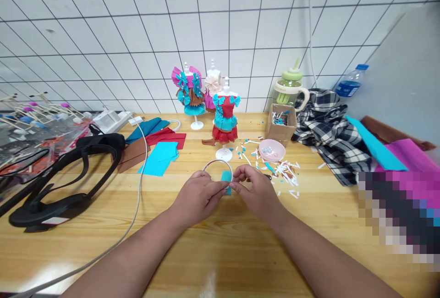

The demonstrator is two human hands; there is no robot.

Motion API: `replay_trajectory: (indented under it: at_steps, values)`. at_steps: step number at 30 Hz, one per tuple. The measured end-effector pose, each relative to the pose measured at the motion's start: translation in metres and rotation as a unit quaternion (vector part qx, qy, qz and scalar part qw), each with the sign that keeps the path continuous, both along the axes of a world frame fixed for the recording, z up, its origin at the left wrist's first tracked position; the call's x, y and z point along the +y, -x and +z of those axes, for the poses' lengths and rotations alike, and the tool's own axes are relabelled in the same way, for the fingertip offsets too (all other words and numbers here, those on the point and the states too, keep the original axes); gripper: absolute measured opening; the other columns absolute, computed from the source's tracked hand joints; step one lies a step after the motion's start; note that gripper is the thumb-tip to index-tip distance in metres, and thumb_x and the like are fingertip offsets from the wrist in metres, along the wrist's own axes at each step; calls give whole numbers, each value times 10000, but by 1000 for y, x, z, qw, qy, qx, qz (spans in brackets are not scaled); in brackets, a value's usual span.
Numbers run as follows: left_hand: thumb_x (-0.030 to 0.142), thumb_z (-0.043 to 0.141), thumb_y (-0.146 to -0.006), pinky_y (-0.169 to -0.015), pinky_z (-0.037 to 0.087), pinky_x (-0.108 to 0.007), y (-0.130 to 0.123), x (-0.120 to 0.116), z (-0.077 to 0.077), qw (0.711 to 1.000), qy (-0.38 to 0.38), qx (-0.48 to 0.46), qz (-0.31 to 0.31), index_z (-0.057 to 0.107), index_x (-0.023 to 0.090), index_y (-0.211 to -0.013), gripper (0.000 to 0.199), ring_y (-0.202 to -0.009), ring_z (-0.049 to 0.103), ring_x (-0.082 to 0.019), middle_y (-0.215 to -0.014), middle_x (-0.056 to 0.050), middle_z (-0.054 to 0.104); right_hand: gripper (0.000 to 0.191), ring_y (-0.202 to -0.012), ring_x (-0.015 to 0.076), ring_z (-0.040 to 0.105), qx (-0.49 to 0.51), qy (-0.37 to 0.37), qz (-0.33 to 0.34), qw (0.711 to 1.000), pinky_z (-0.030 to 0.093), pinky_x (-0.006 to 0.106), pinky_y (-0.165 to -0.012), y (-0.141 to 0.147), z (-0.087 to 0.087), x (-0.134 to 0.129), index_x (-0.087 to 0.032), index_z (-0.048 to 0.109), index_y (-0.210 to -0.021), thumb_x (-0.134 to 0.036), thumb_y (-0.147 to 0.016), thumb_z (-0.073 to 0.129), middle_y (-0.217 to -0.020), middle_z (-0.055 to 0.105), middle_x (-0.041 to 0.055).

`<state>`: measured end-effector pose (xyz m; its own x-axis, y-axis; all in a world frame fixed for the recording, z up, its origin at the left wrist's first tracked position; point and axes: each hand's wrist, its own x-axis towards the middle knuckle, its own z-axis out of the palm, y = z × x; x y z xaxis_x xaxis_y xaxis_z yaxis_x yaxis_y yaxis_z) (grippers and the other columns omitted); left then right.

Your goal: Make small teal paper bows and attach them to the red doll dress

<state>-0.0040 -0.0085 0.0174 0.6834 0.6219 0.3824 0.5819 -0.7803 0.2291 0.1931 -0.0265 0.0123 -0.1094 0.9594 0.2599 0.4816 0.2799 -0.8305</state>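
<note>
My left hand (201, 197) and my right hand (253, 189) meet in the middle over the wooden table. Between them stands a thin white ring that looks like a nearly used-up tape roll (231, 169). The fingers of both are closed on its near side, the right thumb and forefinger pinching near its edge. Just behind the fingertips a small piece of light blue crepe paper (225, 177) shows, partly hidden by the hands. Beyond the ring a small white dress form (224, 153) wears a red and blue paper dress (226, 121).
Two more dressed forms (190, 89) stand behind. Folded coloured paper (160, 158), a cable (139, 197) and a black headset (103, 188) lie left. Right are a pink bowl (271, 156), white paper scraps (287, 174), a cardboard box (280, 133), a jug (288, 88) and checked cloth (318, 128).
</note>
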Motion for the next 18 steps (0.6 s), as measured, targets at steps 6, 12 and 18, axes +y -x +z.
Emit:
replay_trajectory:
  at_steps: [6, 12, 18]
  values:
    - [278, 438, -943, -702, 411, -314, -1, 2, -1, 999, 38, -2, 10, 639, 219, -1064, 242, -624, 582, -143, -642, 0, 632, 129, -705, 146, 523, 4, -10, -51, 999, 426, 285, -662, 4, -3, -2, -209, 528, -840, -285, -795, 623, -801, 605, -4]
    - [273, 439, -937, -708, 410, -306, -1, 0, 3, 997, 79, -16, 18, 646, 236, -1035, 232, -650, 593, -150, -680, -3, 663, 88, -632, 124, 530, 29, -14, -36, 999, 430, 270, -616, 6, -1, -4, -213, 615, -899, -255, -826, 591, -861, 639, 7]
    - [271, 422, -930, -766, 400, -324, -3, -1, 10, 989, 137, -41, 43, 647, 226, -964, 233, -742, 595, -169, -762, -12, 681, 78, -697, 152, 520, -3, -65, -57, 996, 411, 282, -647, 1, 4, -2, -209, 623, -811, -231, -858, 564, -803, 581, 16]
